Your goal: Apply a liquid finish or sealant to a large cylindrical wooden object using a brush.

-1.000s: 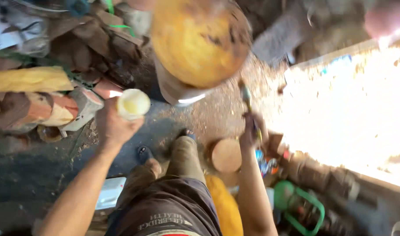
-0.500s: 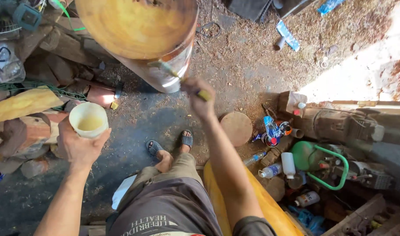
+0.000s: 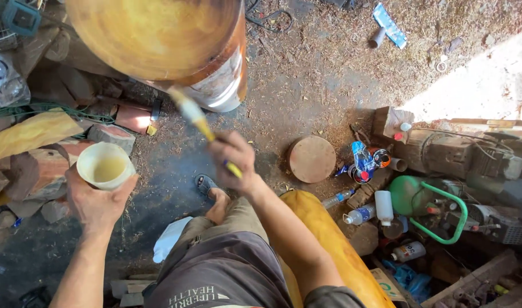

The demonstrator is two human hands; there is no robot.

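Looking down from the head camera, a white cup (image 3: pixel 105 166) of pale liquid is gripped in the left hand (image 3: pixel 95 201), while a yellow-handled brush (image 3: pixel 201 126) is pinched by the right hand (image 3: pixel 233 159), its bristles touching the rim of a glossy wooden disc (image 3: pixel 152 35).

Counted: one paintbrush (image 3: pixel 201 126), one white cup (image 3: pixel 105 165) of pale liquid, one large glossy wooden round (image 3: pixel 152 34) at upper left. At right: one small wooden disc (image 3: pixel 311 159), three plastic bottles (image 3: pixel 383 206), one green tank (image 3: pixel 408 194).
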